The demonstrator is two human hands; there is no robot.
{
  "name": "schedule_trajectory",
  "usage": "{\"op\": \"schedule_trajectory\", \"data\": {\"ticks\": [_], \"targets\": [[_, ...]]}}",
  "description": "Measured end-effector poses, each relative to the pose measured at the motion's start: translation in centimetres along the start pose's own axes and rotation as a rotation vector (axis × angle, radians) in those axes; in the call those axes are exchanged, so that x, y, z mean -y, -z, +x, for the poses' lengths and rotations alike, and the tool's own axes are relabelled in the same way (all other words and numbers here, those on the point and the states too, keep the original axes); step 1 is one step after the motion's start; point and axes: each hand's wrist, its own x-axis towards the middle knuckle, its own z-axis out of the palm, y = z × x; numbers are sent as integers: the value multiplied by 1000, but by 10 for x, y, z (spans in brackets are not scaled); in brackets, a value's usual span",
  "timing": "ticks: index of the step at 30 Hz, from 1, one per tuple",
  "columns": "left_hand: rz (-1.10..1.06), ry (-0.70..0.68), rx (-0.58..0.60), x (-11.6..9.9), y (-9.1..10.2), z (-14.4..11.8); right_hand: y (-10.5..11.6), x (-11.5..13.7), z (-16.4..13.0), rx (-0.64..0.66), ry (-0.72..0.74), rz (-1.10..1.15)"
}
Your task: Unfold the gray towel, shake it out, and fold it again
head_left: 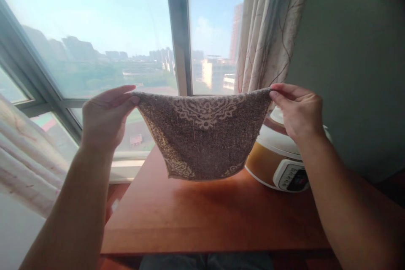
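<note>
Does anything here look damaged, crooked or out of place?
Nothing stands out. The left hand and right hand pinch the brown towel's top corners; it sags evenly above the table, beside the cooker.

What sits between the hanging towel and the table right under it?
Nothing visible. The towel hangs from the left hand and right hand over bare table; the rice cooker stands off to the right.

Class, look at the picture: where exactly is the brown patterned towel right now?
The towel hangs mid-frame, stretched between the left hand and right hand, above the wooden table, left of the cooker.
</note>
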Motion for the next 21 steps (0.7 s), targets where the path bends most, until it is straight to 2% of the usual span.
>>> {"op": "schedule_trajectory", "data": {"ticks": [3, 7, 10, 12, 14, 17, 21], "targets": [[217, -77, -32, -6, -2, -3, 2, 2, -1, 1, 147, -206], [640, -210, -19, -16, -2, -6, 5, 7, 0, 37, 312, -497], [848, -302, -8, -16, -2, -6, 1, 7, 2, 59, 351, -606], [898, -301, 0, -10, -1, -3, -3, 4, 3, 56, 338, -630], [826, -197, 17, -3, -2, 1, -8, 1, 4, 54, 285, -635], [573, 88, 16, 6, -5, 8, -12, 0, 5, 83, 145, -585], [366, 308, -5, 0, -19, 10, -21, 11, 4, 138, -116, -321]]}}
